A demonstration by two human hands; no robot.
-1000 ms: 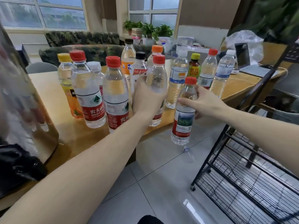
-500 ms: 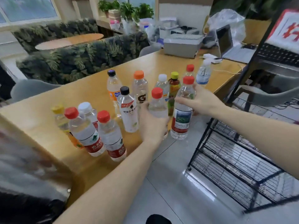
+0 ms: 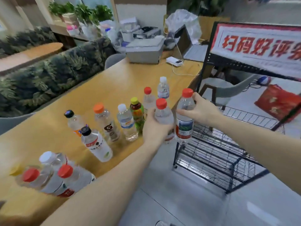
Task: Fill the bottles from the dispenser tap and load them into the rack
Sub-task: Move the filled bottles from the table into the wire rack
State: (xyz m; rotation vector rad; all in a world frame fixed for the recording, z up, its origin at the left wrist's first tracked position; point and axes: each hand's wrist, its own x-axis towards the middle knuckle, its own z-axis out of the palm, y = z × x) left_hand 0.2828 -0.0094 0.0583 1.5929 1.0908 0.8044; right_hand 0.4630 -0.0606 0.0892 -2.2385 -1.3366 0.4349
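Note:
My left hand (image 3: 155, 126) grips a clear red-capped bottle (image 3: 163, 115) around its body, just past the table's front edge. My right hand (image 3: 199, 111) holds a second red-capped bottle with a red and green label (image 3: 184, 121) by its shoulder, right beside the first. Both bottles are upright and hang in the air next to the black wire rack (image 3: 211, 154), which stands on the floor to the right. The dispenser is out of view.
Several more bottles stand on the wooden table (image 3: 48, 128): an orange-capped one (image 3: 105, 123), a green tea bottle (image 3: 137, 115), black-capped ones (image 3: 96, 145) and a red-capped group (image 3: 53, 180) at the near left. A red-lettered sign (image 3: 257, 46) tops the rack. A printer (image 3: 145, 51) sits at the table's far end.
Both hands have lifted their bottles off the table and carried them right, toward the rack. The view has swung right, so the dispenser has left the frame.

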